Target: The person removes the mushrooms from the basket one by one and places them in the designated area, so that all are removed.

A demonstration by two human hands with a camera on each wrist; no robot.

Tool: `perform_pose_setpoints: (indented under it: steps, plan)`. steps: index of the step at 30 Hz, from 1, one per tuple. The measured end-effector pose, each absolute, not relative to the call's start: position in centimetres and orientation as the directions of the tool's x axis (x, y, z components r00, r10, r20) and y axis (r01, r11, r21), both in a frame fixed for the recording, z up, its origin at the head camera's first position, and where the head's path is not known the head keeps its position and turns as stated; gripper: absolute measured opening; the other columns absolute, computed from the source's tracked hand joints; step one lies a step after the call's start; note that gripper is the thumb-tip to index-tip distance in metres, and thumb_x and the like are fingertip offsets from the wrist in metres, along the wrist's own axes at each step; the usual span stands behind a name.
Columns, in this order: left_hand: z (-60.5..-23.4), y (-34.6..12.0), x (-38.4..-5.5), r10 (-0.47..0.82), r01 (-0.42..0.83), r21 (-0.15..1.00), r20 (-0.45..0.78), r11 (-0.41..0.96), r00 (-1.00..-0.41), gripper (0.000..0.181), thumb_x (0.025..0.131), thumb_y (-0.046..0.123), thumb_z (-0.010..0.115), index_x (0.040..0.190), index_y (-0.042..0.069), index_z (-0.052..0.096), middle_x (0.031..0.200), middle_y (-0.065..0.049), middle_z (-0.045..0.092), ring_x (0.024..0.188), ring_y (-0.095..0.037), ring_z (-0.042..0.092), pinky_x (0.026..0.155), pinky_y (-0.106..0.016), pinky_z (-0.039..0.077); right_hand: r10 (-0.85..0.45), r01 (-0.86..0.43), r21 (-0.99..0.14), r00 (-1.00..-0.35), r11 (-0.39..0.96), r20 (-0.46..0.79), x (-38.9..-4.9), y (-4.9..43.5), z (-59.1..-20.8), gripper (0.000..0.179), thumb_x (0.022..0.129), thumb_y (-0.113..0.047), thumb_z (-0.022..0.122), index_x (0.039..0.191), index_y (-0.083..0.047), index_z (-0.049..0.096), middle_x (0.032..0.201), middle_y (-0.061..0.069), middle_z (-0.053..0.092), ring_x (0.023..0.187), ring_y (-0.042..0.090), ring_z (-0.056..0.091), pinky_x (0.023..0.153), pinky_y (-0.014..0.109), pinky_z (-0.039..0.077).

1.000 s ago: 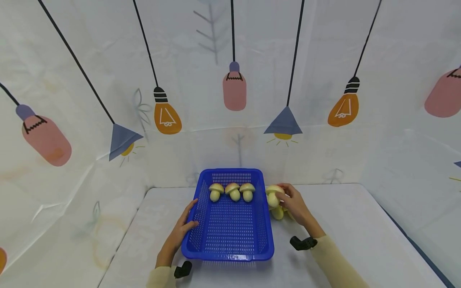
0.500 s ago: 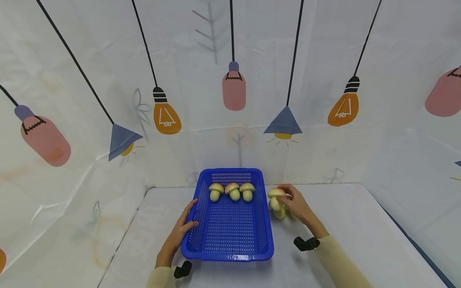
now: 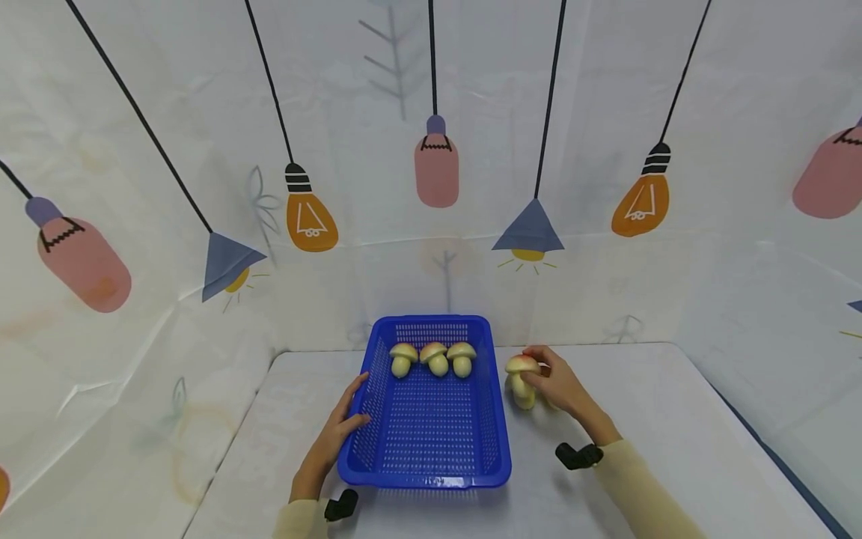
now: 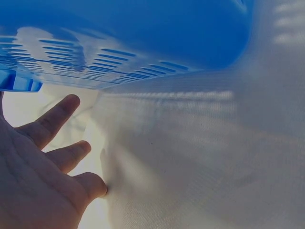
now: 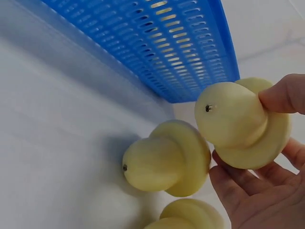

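My left hand (image 3: 330, 442) rests on the left rim of a blue plastic basket (image 3: 424, 449). In the left wrist view, several fingers (image 4: 50, 121) are straight and spread beside the basket wall. To the right of the basket, my right hand (image 3: 562, 385) pinches a toy mushroom (image 3: 521, 364) with a pale stem and reddish-topped cap. The right wrist view has that mushroom (image 5: 231, 117) between thumb and fingers, its stem toward the camera. Two more mushrooms lie near it, one close by (image 5: 155, 164) and one partly cut off (image 5: 190, 214).
Three similar mushrooms (image 3: 433, 359) stand in a row at the basket's far end. The basket is on a white-covered table (image 3: 673, 434). Behind rises a white cloth backdrop (image 3: 377, 277) printed with lamps and bulbs.
My right hand has shifted slightly right, away from the basket, with the mushroom in its fingers. The left hand and the basket have stayed put.
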State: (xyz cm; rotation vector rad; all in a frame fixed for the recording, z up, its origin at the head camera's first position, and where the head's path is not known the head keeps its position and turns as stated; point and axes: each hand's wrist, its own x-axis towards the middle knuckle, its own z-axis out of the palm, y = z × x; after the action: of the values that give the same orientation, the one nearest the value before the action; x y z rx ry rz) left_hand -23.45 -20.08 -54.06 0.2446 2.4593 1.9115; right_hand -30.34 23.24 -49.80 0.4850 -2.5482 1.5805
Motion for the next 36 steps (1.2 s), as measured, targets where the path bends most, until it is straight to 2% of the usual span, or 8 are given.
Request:
perform_pose_setpoints:
  steps: [9,15,24,30,36]
  plan:
    - [-54.1,-20.2,-23.4,0.139,0.116,0.964,0.085,0.240,-0.987,0.082,0.088,0.016,0.056,0.164,0.030,0.026,0.171,-0.018,0.019,0.144,-0.049,0.034,0.107,-0.065,0.037,-0.223,-0.315,-0.872,-0.944,0.375,0.245,-30.5,23.7,-49.9,0.046,0.094,-0.005,0.071,0.134,0.008,0.054,0.130,0.029,0.061,0.112,0.036,0.065,0.085,0.020,0.051]
    - [-54.1,-20.2,-23.5,0.142,0.120,0.964,0.087,0.239,-0.986,0.082,0.089,0.016,0.055,0.164,0.030,0.026,0.170,-0.019,0.019,0.143,-0.050,0.034,0.106,-0.064,0.039,-0.260,-0.369,-0.849,-0.923,0.378,0.285,-30.6,23.1,-50.0,0.041,0.093,-0.005,0.071,0.129,0.009,0.056,0.126,0.029,0.063,0.110,0.031,0.065,0.089,0.022,0.052]
    - [-54.2,-20.2,-23.6,0.147,0.121,0.963,0.087,0.239,-0.985,0.082,0.089,0.016,0.055,0.164,0.031,0.026,0.170,-0.018,0.019,0.143,-0.049,0.035,0.105,-0.063,0.039,-0.247,-0.350,-0.843,-0.932,0.408,0.267,-30.1,23.7,-49.4,0.044,0.093,-0.006,0.071,0.132,0.009,0.056,0.129,0.029,0.062,0.114,0.041,0.066,0.090,0.026,0.053]
    - [-54.2,-20.2,-23.6,0.145,0.121,0.963,0.087,0.242,-0.986,0.082,0.089,0.016,0.055,0.163,0.031,0.026,0.170,-0.018,0.020,0.143,-0.049,0.035,0.105,-0.064,0.039,-0.236,-0.389,-0.794,-0.920,0.467,0.311,-30.0,25.7,-48.7,0.043,0.094,-0.007,0.069,0.133,0.009,0.056,0.129,0.029,0.063,0.114,0.041,0.064,0.090,0.031,0.053]
    - [-54.1,-20.2,-23.5,0.139,0.118,0.962,0.085,0.244,-0.987,0.082,0.088,0.016,0.055,0.163,0.031,0.026,0.170,-0.018,0.019,0.145,-0.050,0.032,0.107,-0.067,0.035,-0.179,-0.351,-0.789,-0.936,0.505,0.302,-29.8,28.2,-48.4,0.044,0.094,-0.007,0.070,0.134,0.007,0.055,0.130,0.030,0.062,0.114,0.045,0.063,0.084,0.024,0.052]
